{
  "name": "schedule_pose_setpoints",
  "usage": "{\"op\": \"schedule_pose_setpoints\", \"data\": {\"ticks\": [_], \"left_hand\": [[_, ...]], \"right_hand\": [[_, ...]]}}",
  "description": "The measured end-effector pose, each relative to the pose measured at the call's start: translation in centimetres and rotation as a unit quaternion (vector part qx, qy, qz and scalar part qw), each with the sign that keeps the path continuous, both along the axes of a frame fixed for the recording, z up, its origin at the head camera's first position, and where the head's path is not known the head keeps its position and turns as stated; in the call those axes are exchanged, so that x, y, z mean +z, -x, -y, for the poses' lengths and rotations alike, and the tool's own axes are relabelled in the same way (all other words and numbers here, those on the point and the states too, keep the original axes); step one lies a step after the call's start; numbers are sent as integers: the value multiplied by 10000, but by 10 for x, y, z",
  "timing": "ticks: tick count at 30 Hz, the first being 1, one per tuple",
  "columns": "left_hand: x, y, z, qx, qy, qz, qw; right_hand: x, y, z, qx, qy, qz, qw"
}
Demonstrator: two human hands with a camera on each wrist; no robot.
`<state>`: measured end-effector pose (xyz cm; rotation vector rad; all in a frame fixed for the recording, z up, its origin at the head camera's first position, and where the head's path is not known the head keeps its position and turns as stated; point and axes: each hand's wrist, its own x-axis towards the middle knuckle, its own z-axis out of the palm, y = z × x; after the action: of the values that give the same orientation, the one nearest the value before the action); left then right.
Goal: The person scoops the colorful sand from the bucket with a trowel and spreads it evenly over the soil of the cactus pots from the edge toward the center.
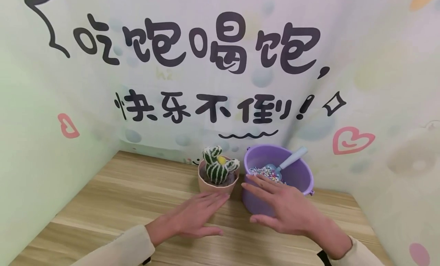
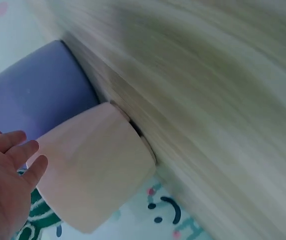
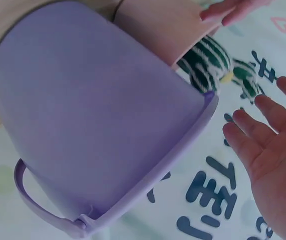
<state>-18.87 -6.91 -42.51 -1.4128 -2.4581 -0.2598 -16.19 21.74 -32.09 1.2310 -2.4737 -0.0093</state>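
A pink pot [image 1: 219, 188] with a knitted green-and-white cactus [image 1: 217, 172] stands at the back of the wooden table. Right beside it is a purple bucket [image 1: 302, 178], its handle hanging down at one side in the right wrist view. Inside the bucket lie small multicoloured beads [image 1: 264, 173] and a light blue scoop [image 1: 292, 159], handle up. My left hand [image 1: 192, 216] hovers in front of the pot, fingers straight, holding nothing. My right hand [image 1: 288, 208] hangs in front of the bucket near its rim, fingers spread and straight, likewise holding nothing.
A printed cloth wall [image 1: 206, 79] with large black characters rises directly behind the pot and bucket. More cloth encloses the left and right sides. The wooden table [image 1: 113, 193] stretches left and forward of the pot.
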Motion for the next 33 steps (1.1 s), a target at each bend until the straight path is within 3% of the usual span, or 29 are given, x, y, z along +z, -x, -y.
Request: {"op": "schedule_pose_setpoints", "data": {"ticks": [5, 9, 13, 18, 24, 29, 33], "left_hand": [[-9, 2, -13, 31, -546, 549, 9970], [-16, 1, -24, 235, -714, 1010, 9920], [-22, 0, -35, 514, -874, 1568, 9824], [-19, 1, -51, 823, -1146, 2100, 9675], [-12, 2, -72, 1127, -1793, 2770, 9372], [-8, 5, -86, 1365, -2315, 3298, 9050], [-5, 6, -98, 1569, -2658, 3379, 8891]], "right_hand": [[8, 6, -2, -467, 186, 126, 9987], [12, 13, -3, -937, 306, 408, 9943], [12, 22, -5, -1369, 465, 616, 9876], [13, 36, -11, -1760, 709, 722, 9792], [16, 49, -22, -2262, 1146, 991, 9622], [18, 59, -28, -2793, 1636, 1309, 9371], [17, 68, -31, -3174, 2149, 1377, 9133]]}}
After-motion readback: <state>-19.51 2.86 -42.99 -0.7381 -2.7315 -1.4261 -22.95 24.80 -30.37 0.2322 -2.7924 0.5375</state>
